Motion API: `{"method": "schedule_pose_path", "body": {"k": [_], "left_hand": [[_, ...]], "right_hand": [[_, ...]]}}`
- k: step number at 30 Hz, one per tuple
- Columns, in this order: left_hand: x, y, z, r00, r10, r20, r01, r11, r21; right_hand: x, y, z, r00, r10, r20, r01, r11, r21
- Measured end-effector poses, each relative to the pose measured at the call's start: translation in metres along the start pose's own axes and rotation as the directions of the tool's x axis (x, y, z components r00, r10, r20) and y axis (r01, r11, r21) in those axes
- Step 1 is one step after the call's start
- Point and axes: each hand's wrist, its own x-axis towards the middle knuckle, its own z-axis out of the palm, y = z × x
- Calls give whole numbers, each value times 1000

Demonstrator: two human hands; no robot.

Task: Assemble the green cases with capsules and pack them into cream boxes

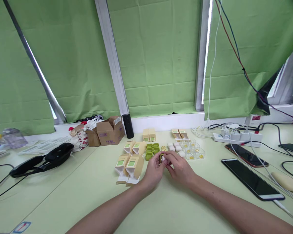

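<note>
My left hand (153, 172) and my right hand (178, 165) meet over the table, fingers closed around one small olive-and-white piece (161, 158). Fingertips cover most of it, so its kind is unclear. Just beyond lie small green square cups (149, 150) in rows, to the left of the fingers. Behind my hands are small yellow-patterned pieces (163, 148) and several white rounded blocks (178, 148). Clear plastic domes (189, 156) with yellow marks sit beyond my right hand. Left of my left hand, open cardboard boxes (134, 163) with green labels lie with flaps out.
More small boxes (149, 135) stand farther back. A brown carton (110, 131) and a black cylinder (128, 126) are by the wall. A black headset (51, 159) lies left. On the right are phones (252, 178), a power strip (238, 137) and loose cables.
</note>
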Motion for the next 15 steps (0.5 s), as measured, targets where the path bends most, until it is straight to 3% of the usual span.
{"method": "schedule_pose_path", "body": {"k": [15], "left_hand": [[1,-2,0,1000,10,4,-11,999,41]], "right_hand": [[2,-2,-1,1000,7,16,-6,999,-41]]}}
